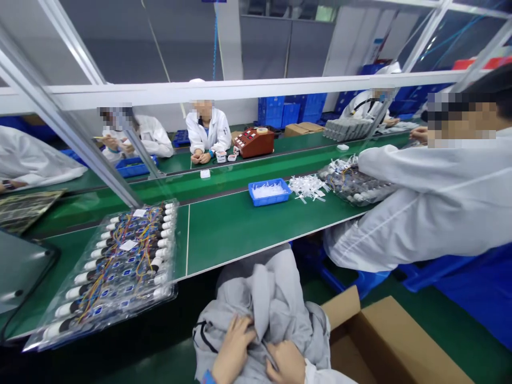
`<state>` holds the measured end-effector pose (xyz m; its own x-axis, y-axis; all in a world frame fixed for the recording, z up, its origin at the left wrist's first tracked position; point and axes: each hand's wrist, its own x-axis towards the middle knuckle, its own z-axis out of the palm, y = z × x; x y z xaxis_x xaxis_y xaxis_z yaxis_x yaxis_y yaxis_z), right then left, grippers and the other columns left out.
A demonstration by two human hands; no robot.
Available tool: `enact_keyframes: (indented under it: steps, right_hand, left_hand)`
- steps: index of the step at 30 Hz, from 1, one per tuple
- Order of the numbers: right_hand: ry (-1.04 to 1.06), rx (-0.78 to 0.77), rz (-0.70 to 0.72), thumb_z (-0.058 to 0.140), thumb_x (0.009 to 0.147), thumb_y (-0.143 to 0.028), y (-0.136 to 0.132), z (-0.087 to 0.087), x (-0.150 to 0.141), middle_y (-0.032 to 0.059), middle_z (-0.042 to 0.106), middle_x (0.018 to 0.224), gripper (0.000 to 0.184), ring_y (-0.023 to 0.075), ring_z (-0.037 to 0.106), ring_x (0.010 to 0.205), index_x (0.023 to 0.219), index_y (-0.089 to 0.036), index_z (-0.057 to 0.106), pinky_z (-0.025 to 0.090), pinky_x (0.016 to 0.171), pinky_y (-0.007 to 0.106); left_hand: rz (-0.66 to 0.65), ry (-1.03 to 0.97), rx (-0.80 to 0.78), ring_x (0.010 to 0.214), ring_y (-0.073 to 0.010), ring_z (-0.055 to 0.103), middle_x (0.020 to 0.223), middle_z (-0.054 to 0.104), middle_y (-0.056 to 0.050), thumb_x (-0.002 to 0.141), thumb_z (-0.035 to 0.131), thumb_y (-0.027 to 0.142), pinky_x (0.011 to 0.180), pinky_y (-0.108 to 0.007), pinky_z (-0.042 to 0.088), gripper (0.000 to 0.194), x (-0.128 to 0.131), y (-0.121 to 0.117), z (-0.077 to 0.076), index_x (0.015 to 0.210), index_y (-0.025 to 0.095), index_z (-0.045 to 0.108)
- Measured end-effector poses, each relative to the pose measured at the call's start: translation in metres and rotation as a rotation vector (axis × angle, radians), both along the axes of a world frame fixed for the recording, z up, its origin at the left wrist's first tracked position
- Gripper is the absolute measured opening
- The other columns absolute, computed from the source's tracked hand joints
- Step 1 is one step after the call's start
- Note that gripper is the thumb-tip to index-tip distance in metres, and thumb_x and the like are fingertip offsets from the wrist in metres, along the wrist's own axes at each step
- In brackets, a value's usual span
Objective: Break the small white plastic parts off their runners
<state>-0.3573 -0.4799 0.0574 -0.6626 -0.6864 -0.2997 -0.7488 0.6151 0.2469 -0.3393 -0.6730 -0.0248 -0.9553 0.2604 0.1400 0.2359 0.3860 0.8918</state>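
Note:
Both of my hands are low in the head view, over my lap. My left hand (236, 341) is closed on the folds of a grey garment (276, 290) that covers my legs. Just to its right, my right hand (286, 360) has its fingers curled into the same grey cloth. The cloth is bunched up between the two hands, and some fingertips are hidden in the folds. A blue band (208, 377) shows at my left wrist.
The green workbench (216, 234) runs ahead of me. On it are a clear tray of wired parts (120, 256), a blue bin (270, 200) and a pile of white strips (308, 186). An open cardboard box (404, 341) stands at right. Co-workers sit opposite and beside me.

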Motion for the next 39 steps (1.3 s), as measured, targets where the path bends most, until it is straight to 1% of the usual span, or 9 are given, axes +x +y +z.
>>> enact_keyframes:
  steps: [7,10,13,16,21,26,31,35,39]
  right_hand:
    - [-0.029,-0.439,-0.122,0.043,0.078,-0.013,0.007,0.031,-0.029,0.0084,0.068,0.104,0.046,0.0231,0.068,0.089,0.123,-0.023,0.046,0.058,0.075,0.032]
    - [0.108,-0.388,-0.04,0.037,0.072,-0.001,0.003,0.049,-0.056,0.0111,0.048,0.138,0.068,0.0269,0.047,0.127,0.136,-0.021,0.037,0.047,0.1,0.044]
    - [0.069,-0.255,0.014,0.038,0.061,0.004,-0.001,0.06,-0.08,0.0068,0.039,0.146,0.075,0.0283,0.029,0.138,0.132,-0.022,0.046,0.04,0.105,0.05]
    - [0.011,-0.271,0.029,0.041,0.06,0.001,0.003,0.057,-0.089,0.0064,0.044,0.143,0.065,0.0282,0.031,0.136,0.12,-0.02,0.056,0.039,0.106,0.049]
    - [0.143,-0.494,0.03,0.042,0.066,-0.003,0.021,0.039,-0.073,0.0091,0.058,0.128,0.043,0.028,0.05,0.122,0.102,-0.019,0.061,0.045,0.1,0.048]
    - [0.427,-0.608,0.117,0.041,0.07,-0.003,0.038,0.04,-0.05,0.0095,0.067,0.106,0.036,0.0252,0.06,0.105,0.096,-0.019,0.059,0.051,0.088,0.049]
    - [0.547,-0.565,0.219,0.044,0.066,-0.004,0.033,0.062,-0.034,0.0096,0.066,0.103,0.029,0.028,0.055,0.113,0.085,-0.019,0.06,0.047,0.092,0.053]
    - [0.415,-0.53,0.286,0.043,0.063,-0.005,0.02,0.075,-0.033,0.0073,0.067,0.089,0.028,0.0265,0.057,0.109,0.082,-0.019,0.06,0.044,0.096,0.052]
    - [0.34,-0.52,0.29,0.042,0.063,-0.007,0.009,0.079,-0.034,0.0073,0.062,0.08,0.027,0.0241,0.059,0.09,0.082,-0.018,0.059,0.048,0.09,0.051]
  left_hand:
    - [-0.113,0.124,-0.047,0.139,-0.0235,0.025,0.122,0.06,-0.001,0.068,0.043,0.002,0.117,-0.048,0.009,0.039,-0.031,0.016,0.027,0.083,0.028,0.069]
    - [-0.226,0.277,-0.04,0.138,-0.0233,0.027,0.11,0.066,-0.003,0.07,0.045,0.005,0.118,-0.046,0.006,0.032,-0.046,0.015,0.053,0.079,0.026,0.068]
    - [-0.35,0.328,-0.033,0.129,-0.0224,0.041,0.096,0.069,-0.003,0.071,0.044,0.006,0.116,-0.045,0.017,0.031,-0.061,0.01,0.064,0.078,0.025,0.068]
    - [-0.281,0.248,-0.03,0.122,-0.0206,0.049,0.109,0.069,-0.002,0.072,0.041,0.003,0.11,-0.04,0.03,0.039,-0.073,-0.007,0.058,0.088,0.026,0.069]
    - [0.036,0.268,-0.068,0.13,-0.0253,0.039,0.138,0.049,-0.006,0.085,0.041,0.016,0.11,-0.046,0.029,0.044,-0.07,-0.049,0.054,0.125,0.027,0.054]
    - [0.095,0.251,-0.004,0.102,-0.0248,0.053,0.106,0.06,-0.008,0.087,0.049,0.035,0.09,-0.039,0.044,0.019,-0.038,-0.067,0.056,0.094,0.022,0.062]
    - [0.14,0.18,0.092,0.085,-0.0206,0.054,0.088,0.058,-0.006,0.092,0.036,0.031,0.082,-0.033,0.044,0.026,-0.015,-0.067,0.037,0.079,0.02,0.055]
    - [0.113,0.084,0.141,0.077,-0.0181,0.056,0.078,0.058,-0.004,0.093,0.029,0.03,0.074,-0.027,0.044,0.032,-0.031,-0.066,0.034,0.077,0.018,0.055]
    - [0.057,-0.058,0.022,0.069,-0.0183,0.059,0.072,0.062,-0.003,0.09,0.035,0.042,0.065,-0.027,0.042,0.036,-0.066,-0.053,0.049,0.08,0.017,0.059]
